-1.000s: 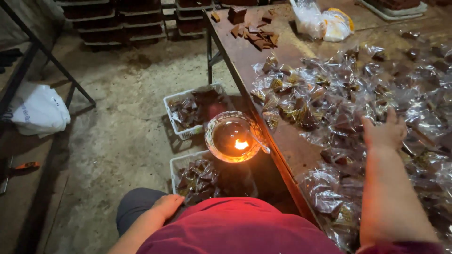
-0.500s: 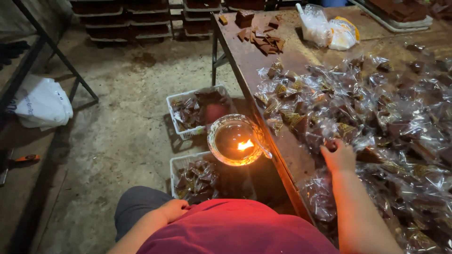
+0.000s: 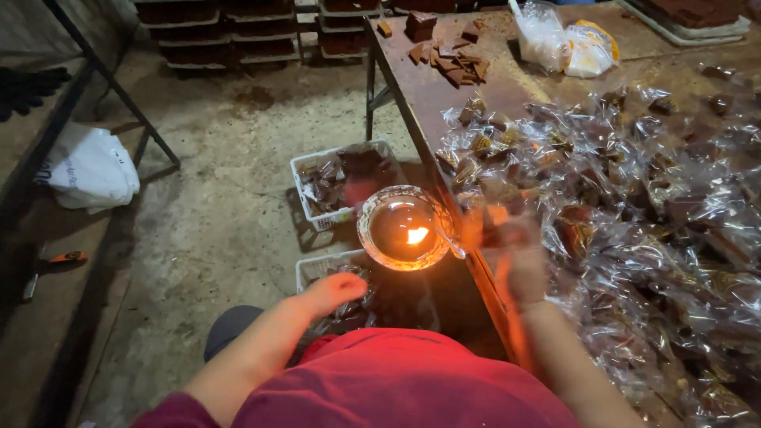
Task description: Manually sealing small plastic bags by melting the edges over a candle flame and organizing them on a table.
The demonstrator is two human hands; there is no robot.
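A glass bowl (image 3: 404, 228) with a small flame burning inside it sits right at the near edge of the tabletop (image 3: 428, 95), glowing orange. The right hand (image 3: 519, 257) is just beside it, over the table's edge, lit red by the flame. That hand is blurred, so I cannot tell whether its fingers are open or closed, or whether they pinch one of the wrapped pieces.

The left hand (image 3: 333, 289) hangs lower, below the bowl, over a white plastic basket (image 3: 313, 269) on the floor. Its fingers look loosely curled together and seem to hold nothing; whether they touch the basket's contents I cannot make out.

A second white basket (image 3: 305, 170) stands a little farther off on the floor, part filled with dark wrapped pieces.

To the right of the bowl the tabletop is covered with a wide heap of dark blocks in clear crinkly wrappers (image 3: 618, 206). At the far end lie some bare brown chunks (image 3: 452, 63), and near them a knotted plastic bag (image 3: 567, 47) with something yellow inside.

Out on the concrete floor (image 3: 222, 230) lies a white bag (image 3: 87, 170) by a dark metal frame, and stacked trays (image 3: 214, 40) line the far wall.
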